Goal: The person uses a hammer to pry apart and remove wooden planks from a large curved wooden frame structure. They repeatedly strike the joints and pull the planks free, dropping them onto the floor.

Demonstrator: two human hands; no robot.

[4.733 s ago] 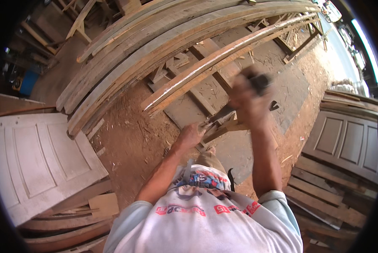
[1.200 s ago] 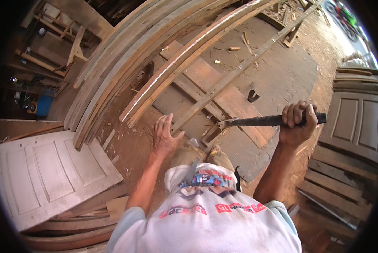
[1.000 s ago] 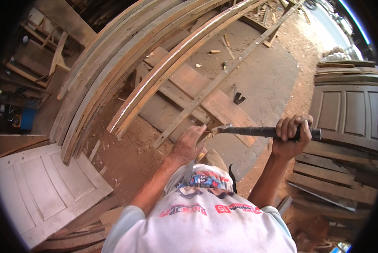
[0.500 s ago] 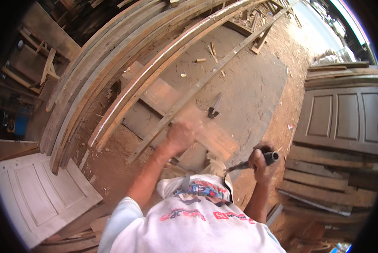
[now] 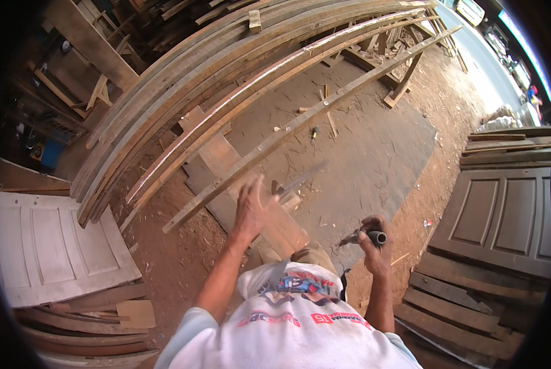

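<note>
the right hand [image 5: 380, 253] is wrapped around a black-handled tool [image 5: 379, 238] — a slack grip could drop it near the feet. the left hand [image 5: 249, 212] is empty, fingers loosely spread, above or on a reddish plank [image 5: 284, 232]. just beyond lies a saw-like tool [image 5: 303, 176]; a careless reach might nick fingers. farther, a long wooden bar [image 5: 238, 170] slants across — bumping it could shift it.

On my feed, my left hand [image 5: 249, 214] is held forward, fingers [image 5: 247, 194] loosely extended; my right hand [image 5: 376, 247] is curled in a grip, bare forearm [image 5: 382, 301] below.
</note>
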